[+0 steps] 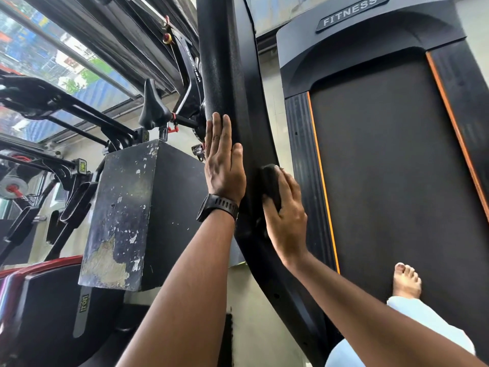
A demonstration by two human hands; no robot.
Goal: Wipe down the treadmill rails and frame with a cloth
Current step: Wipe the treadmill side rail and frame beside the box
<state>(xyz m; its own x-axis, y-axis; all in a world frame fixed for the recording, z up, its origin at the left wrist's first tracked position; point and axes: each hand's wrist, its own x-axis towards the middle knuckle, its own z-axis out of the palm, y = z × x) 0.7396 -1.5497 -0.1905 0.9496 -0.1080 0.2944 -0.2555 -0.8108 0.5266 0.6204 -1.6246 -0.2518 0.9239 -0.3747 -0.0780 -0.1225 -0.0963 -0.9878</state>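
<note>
Hands first: both are on the treadmill's left-side curved rail (254, 120), one bracing and one wiping.

Working across from the left, a scuffed black box (124, 215) stands well clear of the job, with a bike saddle (152, 107) above it. Next comes my left hand (225, 165), with a watch (218, 207) on its wrist. It is laid flat with straight fingers against the outer side of the rail and grips nothing.

Just to its right and a little lower, my right hand (287, 210) has its fingers curled over a dark cloth (270, 181), pressing it onto the rail's inner face. Further right lie the belt (397, 168) and a bare foot (406, 280) standing on it.

What I'm steering by is the rail's long axis. It runs from the top of the view down past both hands to the bottom edge, bowing to the right as it goes. The cloth sits roughly mid-length, so I judge the stroke has to travel along that curve, up or down, not across it. The right hand does the wiping. The left hand is higher up and would be in the way of an upward pass on its side.
</note>
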